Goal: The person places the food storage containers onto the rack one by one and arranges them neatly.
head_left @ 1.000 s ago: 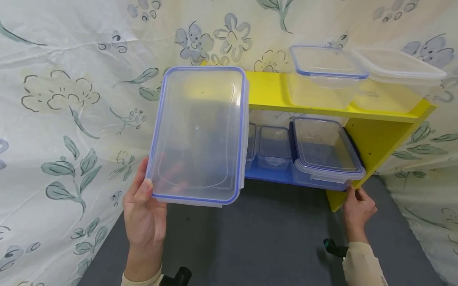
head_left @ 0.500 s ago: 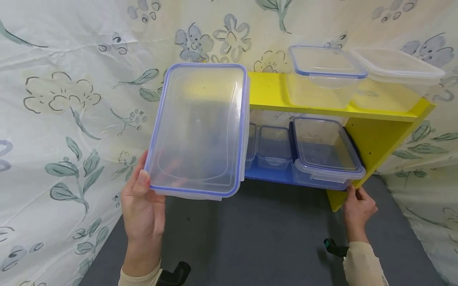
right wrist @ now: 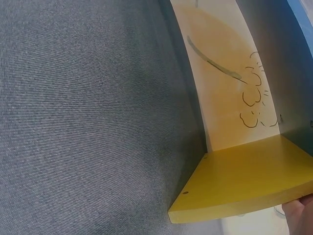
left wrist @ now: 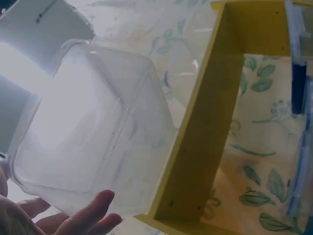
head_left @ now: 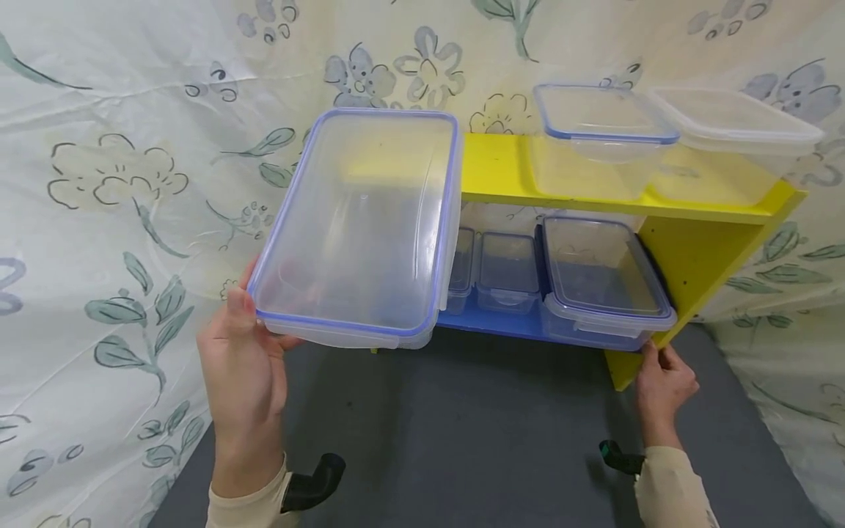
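My left hand (head_left: 240, 367) holds a large clear food container (head_left: 359, 220) by its lower left corner, thumb at the blue-edged lid and fingers behind. It is raised in front of the left part of a yellow shelf unit (head_left: 491, 172), hiding that part in the head view. From the left wrist, the fingers lie under the container's body (left wrist: 122, 112), beside the shelf's yellow side panel (left wrist: 195, 117). At the right, my right hand (head_left: 663, 385) pinches the front edge of the shelf's side panel; the right wrist view shows fingertips (right wrist: 296, 213) at that yellow panel (right wrist: 244, 171).
Two clear containers, one with a blue-edged lid (head_left: 604, 114) and one white-lidded (head_left: 736, 121), stand on top. A large lidded container (head_left: 604, 271) and smaller boxes (head_left: 507, 264) sit on the blue lower shelf (head_left: 488, 320). Grey cloth (head_left: 475, 433) lies below, floral fabric (head_left: 132, 242) behind.
The container in my left hand has risen slightly, with its lower end swung left and its lid tilted further back. My right hand stays at the shelf panel.
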Demonstrator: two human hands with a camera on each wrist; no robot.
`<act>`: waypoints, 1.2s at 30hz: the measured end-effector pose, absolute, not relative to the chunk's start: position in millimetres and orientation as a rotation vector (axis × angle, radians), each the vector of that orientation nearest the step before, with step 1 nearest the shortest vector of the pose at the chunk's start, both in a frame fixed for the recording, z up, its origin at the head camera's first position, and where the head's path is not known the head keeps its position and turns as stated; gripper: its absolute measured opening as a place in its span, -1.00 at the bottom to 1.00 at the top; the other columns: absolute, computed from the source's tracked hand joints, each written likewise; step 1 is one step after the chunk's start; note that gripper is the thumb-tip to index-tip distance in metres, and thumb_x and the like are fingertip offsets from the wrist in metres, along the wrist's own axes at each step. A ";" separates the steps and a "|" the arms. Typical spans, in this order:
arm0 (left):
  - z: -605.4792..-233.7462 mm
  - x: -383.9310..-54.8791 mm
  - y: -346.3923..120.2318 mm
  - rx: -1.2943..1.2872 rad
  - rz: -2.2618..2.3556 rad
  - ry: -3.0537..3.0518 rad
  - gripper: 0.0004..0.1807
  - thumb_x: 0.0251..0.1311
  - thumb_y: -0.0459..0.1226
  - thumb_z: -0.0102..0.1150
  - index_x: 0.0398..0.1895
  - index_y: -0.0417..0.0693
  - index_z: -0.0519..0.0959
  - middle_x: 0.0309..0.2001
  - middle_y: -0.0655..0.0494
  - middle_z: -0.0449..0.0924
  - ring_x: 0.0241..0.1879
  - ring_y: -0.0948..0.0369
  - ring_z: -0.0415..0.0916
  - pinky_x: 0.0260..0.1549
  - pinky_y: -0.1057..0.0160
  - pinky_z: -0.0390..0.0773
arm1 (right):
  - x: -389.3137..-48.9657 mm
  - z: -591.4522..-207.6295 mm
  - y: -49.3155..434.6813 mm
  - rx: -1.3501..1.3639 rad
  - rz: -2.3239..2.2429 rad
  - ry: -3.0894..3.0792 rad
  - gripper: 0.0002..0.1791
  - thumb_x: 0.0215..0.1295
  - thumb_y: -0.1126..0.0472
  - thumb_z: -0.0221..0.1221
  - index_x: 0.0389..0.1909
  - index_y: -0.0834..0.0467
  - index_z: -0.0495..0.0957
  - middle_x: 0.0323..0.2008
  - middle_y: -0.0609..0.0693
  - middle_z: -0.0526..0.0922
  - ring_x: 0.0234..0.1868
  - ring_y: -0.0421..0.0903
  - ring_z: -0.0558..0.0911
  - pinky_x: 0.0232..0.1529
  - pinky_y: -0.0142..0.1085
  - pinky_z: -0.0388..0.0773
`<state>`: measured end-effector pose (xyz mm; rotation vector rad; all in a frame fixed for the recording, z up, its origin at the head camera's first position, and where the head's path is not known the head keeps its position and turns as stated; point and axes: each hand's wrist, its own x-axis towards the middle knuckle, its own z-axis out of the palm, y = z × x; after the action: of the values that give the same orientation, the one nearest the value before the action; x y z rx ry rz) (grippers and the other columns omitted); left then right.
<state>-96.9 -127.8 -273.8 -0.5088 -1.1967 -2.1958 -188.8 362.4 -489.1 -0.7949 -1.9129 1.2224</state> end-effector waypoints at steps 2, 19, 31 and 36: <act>-268.8 -96.4 -128.9 -0.478 -2.200 -1.223 -0.51 0.40 -0.24 0.03 0.22 -0.49 0.40 0.11 -0.21 0.57 -0.22 0.05 0.68 -0.48 0.12 0.64 | -188.7 -487.9 361.8 -0.798 1.225 -1.910 -0.61 0.32 -0.11 0.13 -0.37 0.14 0.66 -0.68 -0.46 0.42 -0.50 -0.37 0.41 -0.54 -0.58 0.26; -235.9 -107.7 -132.1 -0.231 -2.023 -1.446 -0.58 0.36 -0.14 0.07 0.01 -0.33 0.62 -0.23 -0.09 0.69 -0.55 0.13 0.71 -0.69 0.33 0.57 | -190.5 -489.6 364.0 -0.804 1.245 -1.881 -0.67 0.30 -0.10 0.16 -0.47 0.04 0.67 -0.70 -0.49 0.44 -0.52 -0.40 0.42 -0.56 -0.61 0.27; -222.1 -127.4 -135.4 -0.096 -2.035 -1.585 -0.59 0.35 -0.05 0.05 -0.18 -0.21 0.68 -0.39 -0.03 0.69 -0.54 0.10 0.72 -0.70 0.28 0.58 | -191.5 -491.3 364.1 -0.823 1.254 -1.888 -0.66 0.31 -0.11 0.13 -0.45 0.03 0.67 -0.65 -0.49 0.46 -0.48 -0.40 0.45 -0.52 -0.63 0.31; -208.0 -136.5 -137.4 -0.083 -2.031 -1.706 -0.53 0.31 0.06 0.08 -0.15 -0.17 0.69 -0.34 0.00 0.70 -0.52 0.11 0.73 -0.67 0.26 0.60 | -192.1 -490.7 363.1 -0.833 1.266 -1.883 -0.67 0.31 -0.11 0.13 -0.34 0.03 0.72 -0.60 -0.51 0.49 -0.44 -0.40 0.46 -0.50 -0.61 0.31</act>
<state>-136.5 -137.4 -208.0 -0.0830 -1.7055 -2.0309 -192.1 363.1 -490.7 -0.8333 -1.8831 1.2662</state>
